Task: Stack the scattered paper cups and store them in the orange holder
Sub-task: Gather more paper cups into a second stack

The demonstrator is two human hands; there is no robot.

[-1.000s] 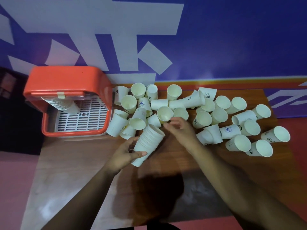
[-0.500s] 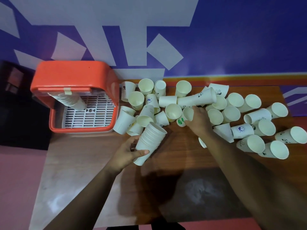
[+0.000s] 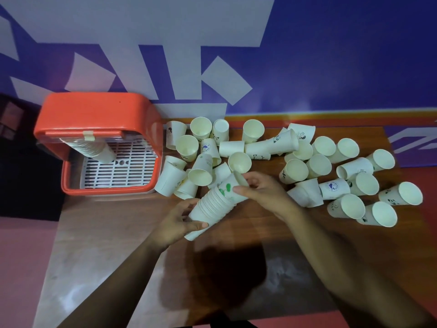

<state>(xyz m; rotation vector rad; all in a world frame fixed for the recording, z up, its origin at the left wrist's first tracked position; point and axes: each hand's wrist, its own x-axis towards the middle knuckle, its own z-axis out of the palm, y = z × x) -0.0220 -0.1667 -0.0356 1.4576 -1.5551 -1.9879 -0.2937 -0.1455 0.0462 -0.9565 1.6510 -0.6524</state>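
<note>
A tilted stack of nested white paper cups (image 3: 212,205) is gripped near its base by the left hand (image 3: 176,223) — just right of the orange plastic holder (image 3: 99,119) on the wooden table (image 3: 236,233). A green-printed white paper cup (image 3: 230,189) is pinched by the right hand (image 3: 264,194) at the stack's mouth — loose white paper cups (image 3: 316,165) are scattered right of the holder.

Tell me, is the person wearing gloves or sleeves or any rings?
No. The left hand and the right hand are both bare, with no gloves, rings or watch showing. Both forearms are uncovered too, with no sleeves as far as the picture reaches.
</note>
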